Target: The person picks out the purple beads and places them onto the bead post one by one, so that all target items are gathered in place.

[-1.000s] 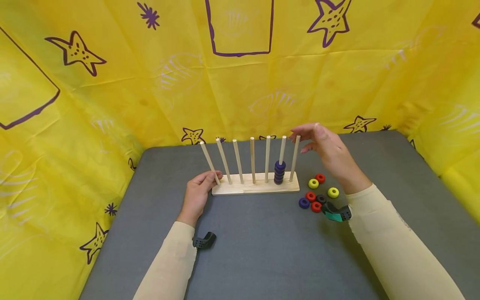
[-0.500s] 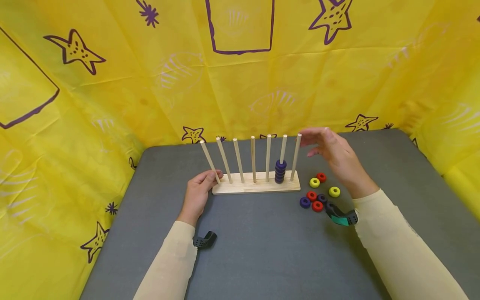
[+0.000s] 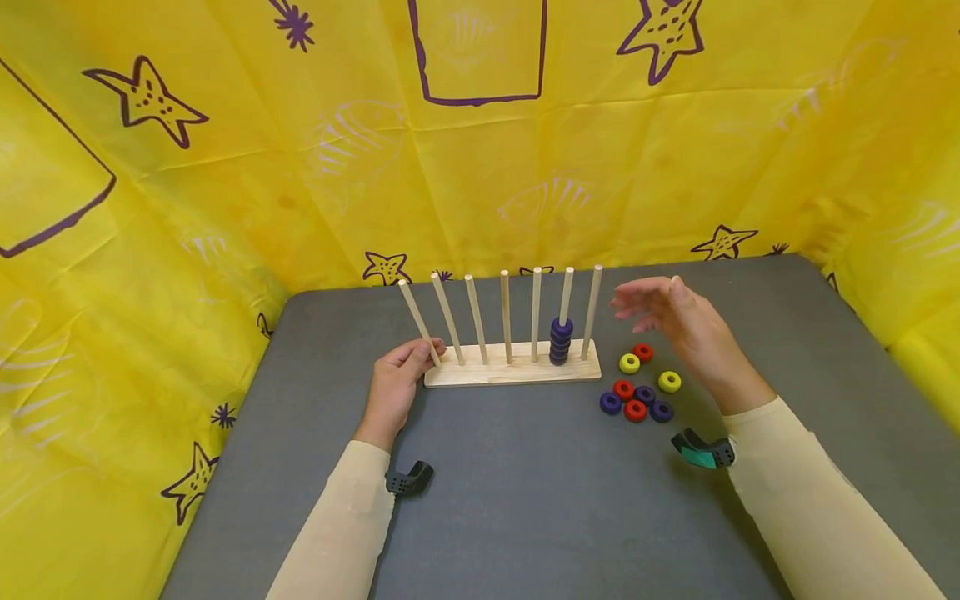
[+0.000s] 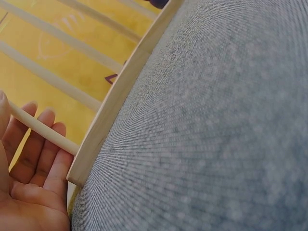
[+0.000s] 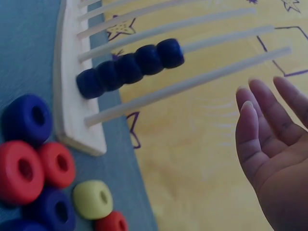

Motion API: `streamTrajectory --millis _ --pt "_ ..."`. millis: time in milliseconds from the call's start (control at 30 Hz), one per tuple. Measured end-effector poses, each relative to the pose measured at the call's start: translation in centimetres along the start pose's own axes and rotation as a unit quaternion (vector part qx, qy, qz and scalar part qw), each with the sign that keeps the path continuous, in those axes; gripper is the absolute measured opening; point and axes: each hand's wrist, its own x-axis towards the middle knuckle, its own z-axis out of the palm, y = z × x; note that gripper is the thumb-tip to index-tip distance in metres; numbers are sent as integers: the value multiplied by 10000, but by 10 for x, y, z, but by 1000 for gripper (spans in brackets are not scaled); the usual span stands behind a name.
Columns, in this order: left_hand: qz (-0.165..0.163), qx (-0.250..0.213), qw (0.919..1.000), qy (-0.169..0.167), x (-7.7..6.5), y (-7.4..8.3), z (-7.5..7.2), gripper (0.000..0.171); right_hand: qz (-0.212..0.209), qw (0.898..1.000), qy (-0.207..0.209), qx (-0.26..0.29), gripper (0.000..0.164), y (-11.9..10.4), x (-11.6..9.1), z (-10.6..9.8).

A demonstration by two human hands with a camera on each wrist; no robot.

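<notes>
A wooden peg rack [image 3: 513,376] stands on the table, with several upright pegs in a row. Blue rings [image 3: 560,342] are stacked on its second peg from the right; the other pegs are bare. My left hand [image 3: 399,379] holds the leftmost peg [image 4: 45,130] low near the base, thumb on one side and fingers on the other. To the right of the rack my right hand [image 3: 686,333] hovers, fingers relaxed and nothing in them. Loose rings lie below it: a red ring [image 3: 623,390], a yellow ring [image 3: 669,382] and a blue ring [image 3: 611,402] among several.
The grey tabletop [image 3: 517,500] is backed by a yellow curtain [image 3: 480,167] with starfish and fish drawings, close behind the rack. Straps with black mounts sit at both wrists, the right mount [image 3: 703,450] low over the table near the loose rings.
My right hand has moved away from the rightmost peg, to the right and down toward the loose rings. A blue ring formerly hidden by the wrist mount now shows. The left hand stays put.
</notes>
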Motion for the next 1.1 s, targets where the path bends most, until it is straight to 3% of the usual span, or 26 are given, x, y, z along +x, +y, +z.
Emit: streamTrajectory --millis 367,833,1100 --pt "-53 184 9998 11 -2 1 -1 35 511 9972 86 -533 62 14 -25 -12" --pt "-36 46 10000 13 -1 1 1 33 803 9888 11 -1261 53 34 -49 -24" --pt "-43 48 10000 -5 0 0 0 34 1258 9832 97 -1319 41 44 -59 -31"
